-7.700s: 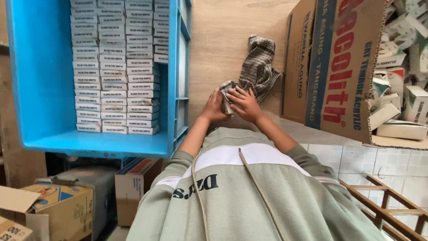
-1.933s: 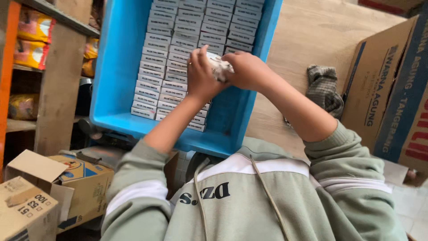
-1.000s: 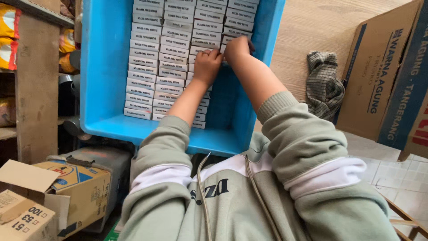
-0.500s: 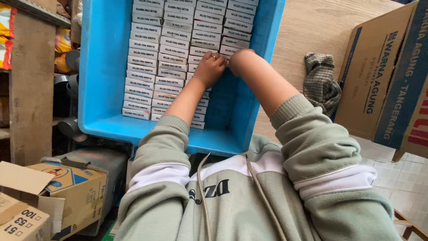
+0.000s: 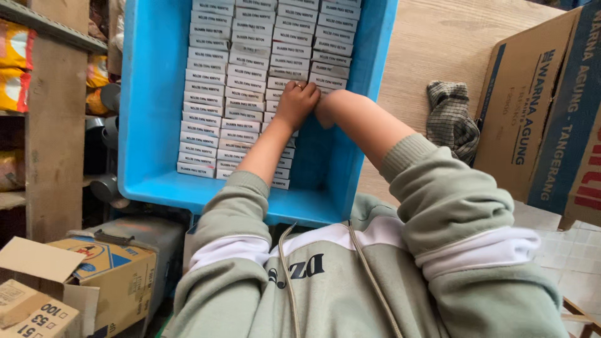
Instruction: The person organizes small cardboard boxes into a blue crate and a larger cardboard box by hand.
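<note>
Nearest the camera is the person's own pale green sweatshirt (image 5: 350, 281), with a white band across chest and sleeves and two drawstrings hanging down it. Low on the left sit opened cardboard cartons (image 5: 75, 281) on the floor.

Both sleeves are pushed up and both forearms reach forward into a bright blue plastic crate (image 5: 150, 125). The left hand (image 5: 297, 103) lies palm down on the rows of small white boxes (image 5: 231, 81) that fill the crate in neat columns, its fingers bent and pressed together against the box tops at the near end of the right-hand columns; it touches them but whether it grips one I cannot tell (a ring shows on one finger). The right hand (image 5: 324, 112) is just beside it, touching the left, tucked down at the edge of the boxes where a bare strip of crate floor runs along the right wall. Its fingers are hidden behind the wrist and the left hand, so how far they are closed cannot be told.

Beyond the crate's right wall lies a wooden tabletop (image 5: 438, 56), and on it a crumpled checked cloth (image 5: 452, 119), well apart from the hands. A big cardboard carton (image 5: 538, 106) stands just beside the cloth at the right edge. At the far left, wooden shelving (image 5: 53, 125) holds yellow packets (image 5: 15, 62).
</note>
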